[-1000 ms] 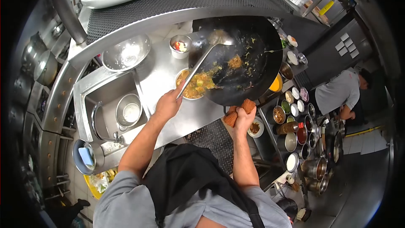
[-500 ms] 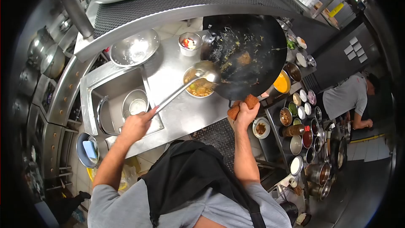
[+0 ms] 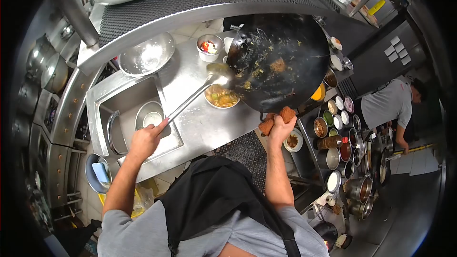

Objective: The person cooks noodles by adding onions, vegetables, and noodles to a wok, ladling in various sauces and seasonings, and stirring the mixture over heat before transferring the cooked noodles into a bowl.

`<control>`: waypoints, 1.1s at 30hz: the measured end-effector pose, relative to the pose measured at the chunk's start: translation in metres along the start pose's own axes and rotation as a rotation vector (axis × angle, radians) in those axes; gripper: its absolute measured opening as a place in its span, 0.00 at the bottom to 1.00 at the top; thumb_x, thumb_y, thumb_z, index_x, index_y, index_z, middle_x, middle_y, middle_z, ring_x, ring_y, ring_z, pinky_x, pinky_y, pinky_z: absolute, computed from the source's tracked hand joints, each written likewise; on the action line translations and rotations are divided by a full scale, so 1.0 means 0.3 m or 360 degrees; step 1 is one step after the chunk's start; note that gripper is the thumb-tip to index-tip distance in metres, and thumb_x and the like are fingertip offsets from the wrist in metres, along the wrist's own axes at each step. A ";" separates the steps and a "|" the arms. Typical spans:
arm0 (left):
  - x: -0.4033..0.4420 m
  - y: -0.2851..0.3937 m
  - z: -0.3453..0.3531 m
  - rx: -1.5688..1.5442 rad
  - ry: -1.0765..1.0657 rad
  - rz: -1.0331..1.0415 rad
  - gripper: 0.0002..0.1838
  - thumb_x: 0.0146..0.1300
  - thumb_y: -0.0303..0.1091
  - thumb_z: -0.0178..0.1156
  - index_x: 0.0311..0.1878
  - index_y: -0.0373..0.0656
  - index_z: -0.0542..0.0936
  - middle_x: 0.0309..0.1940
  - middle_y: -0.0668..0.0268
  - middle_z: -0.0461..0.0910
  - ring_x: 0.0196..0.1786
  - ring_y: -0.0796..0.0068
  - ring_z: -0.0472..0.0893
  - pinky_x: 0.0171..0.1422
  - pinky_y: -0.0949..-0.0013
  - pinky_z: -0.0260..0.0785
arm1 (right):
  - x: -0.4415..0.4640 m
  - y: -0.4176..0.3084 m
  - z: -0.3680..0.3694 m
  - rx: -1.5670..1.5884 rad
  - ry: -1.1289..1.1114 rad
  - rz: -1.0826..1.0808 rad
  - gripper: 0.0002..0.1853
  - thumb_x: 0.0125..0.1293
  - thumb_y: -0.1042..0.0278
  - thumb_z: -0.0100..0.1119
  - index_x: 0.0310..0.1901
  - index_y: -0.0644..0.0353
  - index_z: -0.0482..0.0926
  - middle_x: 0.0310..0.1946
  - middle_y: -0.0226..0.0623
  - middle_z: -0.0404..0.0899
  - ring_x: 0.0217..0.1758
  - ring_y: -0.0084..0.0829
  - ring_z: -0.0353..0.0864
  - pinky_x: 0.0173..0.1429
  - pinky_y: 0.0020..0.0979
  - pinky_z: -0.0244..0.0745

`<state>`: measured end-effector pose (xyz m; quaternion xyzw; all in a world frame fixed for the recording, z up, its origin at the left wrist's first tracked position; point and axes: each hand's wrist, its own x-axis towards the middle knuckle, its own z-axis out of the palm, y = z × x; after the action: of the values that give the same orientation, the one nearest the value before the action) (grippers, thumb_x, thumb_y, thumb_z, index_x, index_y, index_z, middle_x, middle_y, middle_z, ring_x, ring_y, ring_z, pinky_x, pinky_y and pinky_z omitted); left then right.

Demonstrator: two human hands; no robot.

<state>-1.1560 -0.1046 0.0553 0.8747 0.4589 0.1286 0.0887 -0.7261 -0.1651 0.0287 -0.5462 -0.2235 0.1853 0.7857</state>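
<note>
My left hand [image 3: 144,141] is closed around the handle of a long metal ladle [image 3: 189,101]. The ladle's scoop is over the far edge of a bowl [image 3: 221,106] of noodle-like food in broth, near the wok's rim. With a rust-brown cloth [image 3: 266,124] wrapped in it, my right hand [image 3: 281,131] grips the large black wok [image 3: 290,47] at its near edge; the handle under the cloth is hidden. The wok is tilted toward the bowl, and scraps of food cling to its inside.
A steel counter [image 3: 190,135] carries a metal bowl [image 3: 147,54] and a small cup with red and white contents [image 3: 208,47]. Left is a sink [image 3: 124,96] holding a pot. Several ingredient containers stand at right, with a co-worker [image 3: 388,102] beyond. A plate shelf [image 3: 214,0] overhangs the far side.
The wok has risen and tilted more steeply over the counter. The ladle's scoop has moved left, from the wok's edge to above the bowl's far rim. Both hands keep their grip.
</note>
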 end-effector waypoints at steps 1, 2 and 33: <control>0.035 0.020 0.028 -0.0056 0.0035 0.0009 0.34 0.59 0.27 0.63 0.71 0.62 0.75 0.27 0.60 0.77 0.28 0.54 0.81 0.34 0.53 0.76 | -0.010 -0.019 0.006 0.0033 0.0010 0.0045 0.17 0.59 0.84 0.53 0.50 0.65 0.67 0.38 0.39 0.74 0.32 0.32 0.82 0.38 0.36 0.82; 0.071 0.051 0.050 -0.0116 0.0060 0.0052 0.33 0.60 0.28 0.63 0.70 0.61 0.75 0.28 0.59 0.78 0.29 0.52 0.81 0.35 0.52 0.76 | -0.018 -0.027 0.007 0.0063 0.0022 0.0092 0.17 0.59 0.84 0.53 0.50 0.65 0.67 0.38 0.39 0.74 0.32 0.32 0.82 0.38 0.36 0.82; 0.099 1.197 0.332 -0.1311 -0.1194 0.1162 0.18 0.60 0.27 0.67 0.54 0.39 0.78 0.30 0.65 0.80 0.29 0.77 0.78 0.36 0.68 0.72 | -0.825 -0.545 -1.190 0.0774 0.1389 0.0497 0.22 0.59 0.65 0.60 0.55 0.60 0.73 0.48 0.42 0.83 0.48 0.44 0.85 0.51 0.49 0.83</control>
<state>-0.8290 -0.2859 0.0629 0.8541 -0.0154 0.0021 0.5200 -0.7266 -0.6292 0.0374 -0.4012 0.2584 0.1018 0.8729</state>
